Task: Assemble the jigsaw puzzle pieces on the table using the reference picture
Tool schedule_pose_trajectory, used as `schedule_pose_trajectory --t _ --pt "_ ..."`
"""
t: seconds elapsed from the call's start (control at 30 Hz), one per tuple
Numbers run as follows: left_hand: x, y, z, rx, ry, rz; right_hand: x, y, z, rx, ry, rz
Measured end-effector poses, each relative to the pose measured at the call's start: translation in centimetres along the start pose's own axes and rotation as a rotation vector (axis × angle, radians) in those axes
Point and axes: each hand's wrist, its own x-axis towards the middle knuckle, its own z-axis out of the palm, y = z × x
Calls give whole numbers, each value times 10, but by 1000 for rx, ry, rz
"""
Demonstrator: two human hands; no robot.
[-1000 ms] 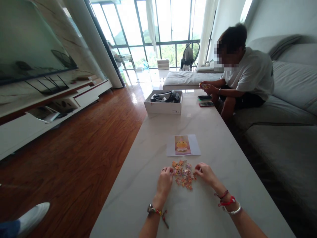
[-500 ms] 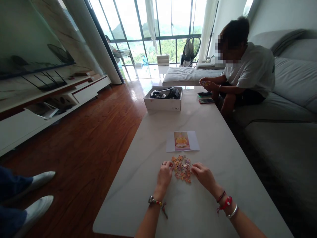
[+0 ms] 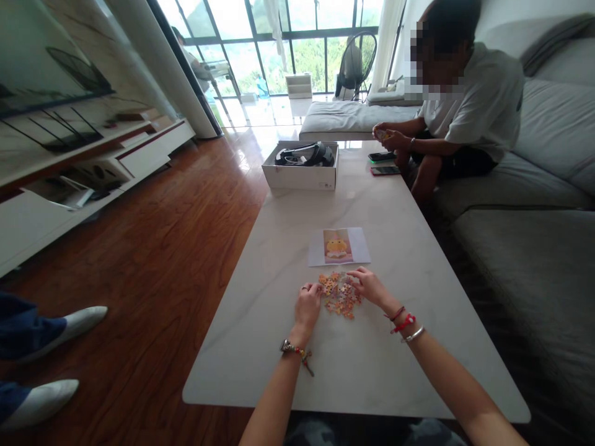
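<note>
A loose pile of small jigsaw puzzle pieces, orange, pink and whitish, lies on the pale marbled table. At the pile's left edge is my left hand, its thumb and fingertips pinched together; whatever sits between them is too small to make out. My right hand reaches over the upper right of the pile, fingers stretched and apart, the fingertips at the pieces. Just beyond the pile lies a white sheet with a printed picture of a yellow figure on pink.
A white box holding a black device stands at the table's far end. Phones lie to its right. Another person sits on the grey sofa, holding something small. Someone's white shoes are on the wooden floor at left.
My right hand has moved from the pile's right side to its upper right, and its fingers have spread. My left hand stays at the left edge, pinched. The camera view has tilted down.
</note>
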Motion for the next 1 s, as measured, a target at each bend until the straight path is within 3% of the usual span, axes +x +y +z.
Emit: schedule_pose_trajectory --t 0.13,0.27,0.4,0.53,0.73,0.87,1.0 --pt "-3 0 -2 -36 22 37 16 4 5 3 -85 9" --pt "-1 10 -2 -31 50 91 14 8 4 31 -54 36" --pt "9 31 8 -7 -82 188 9 9 -4 155 1 80" --pt "20 47 19 25 -157 181 2 4 -20 398 -35 174" --pt "25 56 20 145 -166 198 -41 -11 -35 541 -170 233" --pt "26 63 21 234 -168 298 -78 -16 -26 589 -203 325" --pt "29 68 22 280 -204 335 -95 -18 -16 614 -187 367"
